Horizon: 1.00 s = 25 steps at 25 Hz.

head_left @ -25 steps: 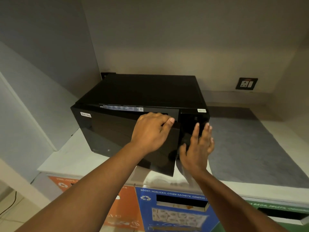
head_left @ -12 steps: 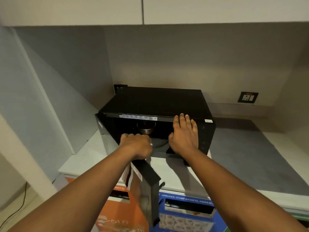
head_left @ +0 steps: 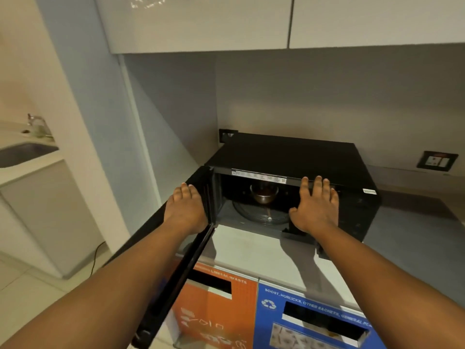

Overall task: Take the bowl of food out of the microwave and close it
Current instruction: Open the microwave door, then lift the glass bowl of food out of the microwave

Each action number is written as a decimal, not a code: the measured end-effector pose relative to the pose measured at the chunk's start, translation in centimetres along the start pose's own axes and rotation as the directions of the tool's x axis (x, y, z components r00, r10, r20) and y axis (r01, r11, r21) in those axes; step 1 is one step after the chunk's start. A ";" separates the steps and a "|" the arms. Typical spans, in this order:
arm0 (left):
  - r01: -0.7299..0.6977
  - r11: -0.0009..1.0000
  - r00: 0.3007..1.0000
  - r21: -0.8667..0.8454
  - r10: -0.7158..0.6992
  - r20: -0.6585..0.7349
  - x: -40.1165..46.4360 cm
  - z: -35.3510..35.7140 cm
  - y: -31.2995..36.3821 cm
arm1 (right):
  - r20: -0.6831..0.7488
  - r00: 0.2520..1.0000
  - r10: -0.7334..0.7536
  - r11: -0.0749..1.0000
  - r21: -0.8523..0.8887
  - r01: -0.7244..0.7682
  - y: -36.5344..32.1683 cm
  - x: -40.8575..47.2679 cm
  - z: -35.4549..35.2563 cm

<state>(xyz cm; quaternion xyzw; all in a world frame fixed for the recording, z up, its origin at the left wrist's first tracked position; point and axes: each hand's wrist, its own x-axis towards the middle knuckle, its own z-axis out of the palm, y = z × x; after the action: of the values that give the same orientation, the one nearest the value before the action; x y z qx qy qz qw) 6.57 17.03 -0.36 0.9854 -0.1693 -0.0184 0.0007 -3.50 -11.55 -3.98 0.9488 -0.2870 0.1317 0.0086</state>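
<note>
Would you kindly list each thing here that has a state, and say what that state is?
Microwave door: swung fully open to the left.
Bowl: upright on the turntable, food inside.
Left hand: flat on the door, holding nothing.
Right hand: open, resting against the microwave front.

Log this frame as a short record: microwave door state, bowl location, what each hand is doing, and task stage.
door: microwave door swung wide open to the left
bowl: metal bowl inside the microwave, on the glass turntable, toward the back
left hand: left hand flat against the open door, nothing gripped
right hand: right hand open, resting on the front right of the microwave, fingers at the top edge
task stage: bowl not yet touched; door not yet closed
</note>
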 end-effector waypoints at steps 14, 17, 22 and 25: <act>-0.173 0.981 0.962 0.092 0.188 -0.197 -0.3 1.7 -2.7 | 0.125 0.992 -0.032 0.999 0.001 0.032 1.0 0.1 -0.8; -0.239 0.968 0.940 0.077 0.251 -0.233 -0.4 1.7 -3.2 | 0.196 0.980 -0.015 1.000 0.014 0.012 1.0 0.4 -1.2; -0.400 0.916 0.830 -0.039 0.344 -0.439 -0.9 2.9 -3.1 | 0.036 0.999 -0.035 0.987 0.161 0.029 -0.5 -1.7 -1.2; -0.480 0.826 0.780 -0.296 0.247 -0.575 -0.7 4.6 -1.3 | -0.036 0.999 0.007 0.886 0.465 0.011 -2.5 -3.9 0.7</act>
<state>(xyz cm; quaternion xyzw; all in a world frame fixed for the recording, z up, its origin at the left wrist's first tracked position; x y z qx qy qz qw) 6.16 18.56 -4.96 0.8755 -0.3465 0.2084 0.2647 -5.13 -7.41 -5.51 0.9210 -0.2459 0.2137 -0.2134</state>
